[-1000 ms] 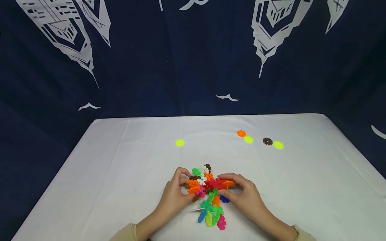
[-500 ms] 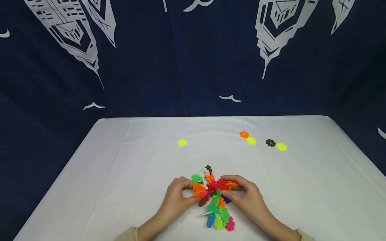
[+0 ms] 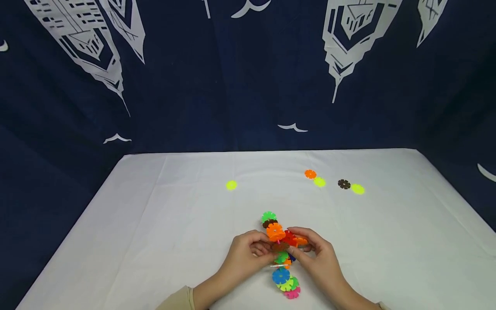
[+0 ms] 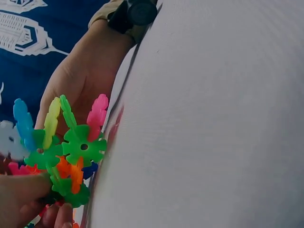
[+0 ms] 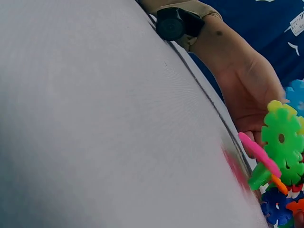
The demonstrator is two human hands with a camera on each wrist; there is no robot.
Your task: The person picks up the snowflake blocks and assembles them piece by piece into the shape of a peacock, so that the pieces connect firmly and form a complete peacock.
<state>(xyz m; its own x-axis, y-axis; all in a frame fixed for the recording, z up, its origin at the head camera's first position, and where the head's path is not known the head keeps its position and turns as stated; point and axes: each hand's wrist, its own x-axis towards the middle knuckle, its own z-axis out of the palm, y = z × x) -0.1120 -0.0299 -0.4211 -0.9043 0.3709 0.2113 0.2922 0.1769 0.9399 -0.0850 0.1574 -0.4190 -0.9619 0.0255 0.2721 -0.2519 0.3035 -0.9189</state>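
Note:
A model of many-coloured interlocking flower-shaped discs [image 3: 280, 276] is held between both hands, above the near middle of the table. My left hand [image 3: 248, 255] pinches its left side near a brown disc [image 3: 280, 246]. At the other side my right hand [image 3: 320, 258] grips it by the red and orange discs, thumb in front. Green, yellow, blue and pink discs jut out toward the left wrist camera, among them a pink disc [image 4: 97, 114]. In the right wrist view a green disc [image 5: 282, 137] shows at the right edge. Several inner discs are hidden by fingers.
On the white tablecloth [image 3: 174, 206] lie loose discs farther back: a yellow one [image 3: 231, 185], an orange one [image 3: 310, 174] touching another yellow [image 3: 319, 182], and a brown one [image 3: 344, 184] beside a third yellow [image 3: 358, 189]. A dark blue patterned curtain [image 3: 232, 86] hangs behind.
The disc model has turned, so its blue disc now faces the head view and its outline looks narrower. My left hand has moved right, closer to my right hand. The loose discs stay put.

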